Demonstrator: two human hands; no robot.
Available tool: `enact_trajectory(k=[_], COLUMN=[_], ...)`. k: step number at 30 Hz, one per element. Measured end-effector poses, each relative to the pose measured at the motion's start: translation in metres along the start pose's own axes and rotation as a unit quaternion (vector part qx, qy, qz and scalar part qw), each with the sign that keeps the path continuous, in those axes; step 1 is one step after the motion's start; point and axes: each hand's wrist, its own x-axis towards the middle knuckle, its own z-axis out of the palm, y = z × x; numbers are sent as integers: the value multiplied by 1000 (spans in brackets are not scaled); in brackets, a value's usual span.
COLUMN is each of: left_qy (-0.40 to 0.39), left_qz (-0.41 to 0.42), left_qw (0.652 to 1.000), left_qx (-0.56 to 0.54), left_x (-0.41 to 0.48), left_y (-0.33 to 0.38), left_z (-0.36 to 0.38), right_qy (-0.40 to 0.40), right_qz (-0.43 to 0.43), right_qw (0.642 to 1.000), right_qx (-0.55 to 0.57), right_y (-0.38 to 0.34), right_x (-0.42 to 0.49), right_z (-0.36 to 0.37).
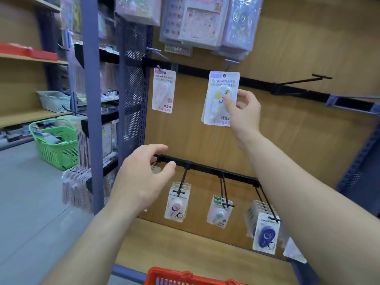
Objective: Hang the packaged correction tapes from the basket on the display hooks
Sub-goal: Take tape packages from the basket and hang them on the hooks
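A person's right hand (243, 112) pinched a packaged correction tape (221, 93), yellow-green in its blister, between the thumb on the front and fingers (245, 93) curled round the card's right edge. The pack was held upright against the wooden back panel (287, 130), its top just below an upper display hook (232, 62). Whether the hook passed through the card could not be told. To its left, a pink pack (163, 90) hung from a neighbouring hook. To its right, a bare hook (304, 80) jutted from the same black rail.

The left hand (144, 177) hovered lower, fingers loosely spread and holding nothing, in front of the left end of the lower rail (205, 167). Rows of pink (176, 206), green (219, 212) and purple packs (266, 233) hung from that rail's hooks.

The rim of a red basket (185, 276) showed at the bottom edge, below the shelf. A green basket (58, 147) stood on the floor well to the left.
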Motion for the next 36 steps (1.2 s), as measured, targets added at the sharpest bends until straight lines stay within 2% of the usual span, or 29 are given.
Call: enact_trajectory(k=[6,12,20,36], left_qy=[5,0,-1,0], left_qz=[-11,-15,-26,-31], left_qw=[1000,1000,1000,1000], left_qx=[-3,3,4,8], left_x=[1,3,5,6], left_y=[-6,-10,-12,-15], left_z=[0,2,6,7], right_qy=[17,47,16,52], right_qz=[28,34,28,27], right_qw=[999,998,999,998], right_qx=[-11,22,6,7], right_y=[-1,4,2,12], right_x=[3,2,8,9], right_z=[9,8,11,13])
